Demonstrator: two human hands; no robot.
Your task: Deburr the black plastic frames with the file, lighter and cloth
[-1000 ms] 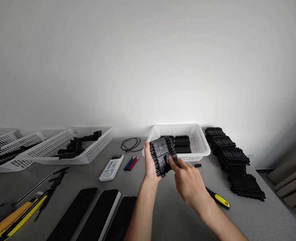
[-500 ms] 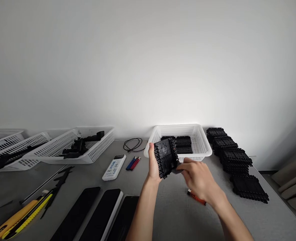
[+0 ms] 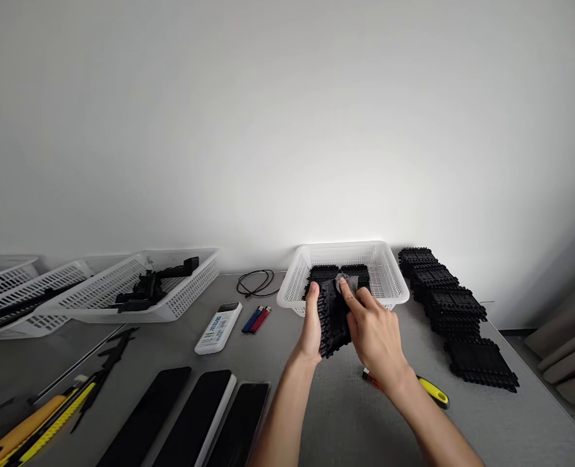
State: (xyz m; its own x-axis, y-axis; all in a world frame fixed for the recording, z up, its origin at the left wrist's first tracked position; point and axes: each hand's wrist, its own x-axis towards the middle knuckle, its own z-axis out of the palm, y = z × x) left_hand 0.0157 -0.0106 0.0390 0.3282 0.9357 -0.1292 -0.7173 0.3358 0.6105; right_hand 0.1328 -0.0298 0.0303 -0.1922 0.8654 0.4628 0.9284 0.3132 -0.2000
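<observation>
My left hand [image 3: 311, 327] is closed round the left edge of a black ribbed plastic panel [image 3: 335, 324], held tilted above the table with the thumb upright. My right hand [image 3: 378, 334] presses a small grey cloth [image 3: 348, 283] against the panel's upper face with its index finger. The fingers of my right hand cover part of the panel. Behind the panel is a white basket [image 3: 287, 295] with several similar black panels [image 3: 354, 272] lying in it. Under my right wrist lies a tool with an orange and yellow handle [image 3: 433, 391], partly hidden by the forearm.
More black panels [image 3: 455, 301] are stacked along the right side. White baskets [image 3: 171, 305] with black parts stand on the left. A power bank [image 3: 219, 327], two lighters [image 3: 257, 319], a cable [image 3: 256, 283], several phones [image 3: 197, 415], a caliper [image 3: 105, 370] and cutters [image 3: 48, 421] lie on the table.
My right hand has moved from the panel's lower right edge up onto its face, where the cloth now shows. The yellow handle end has come into view beside the forearm.
</observation>
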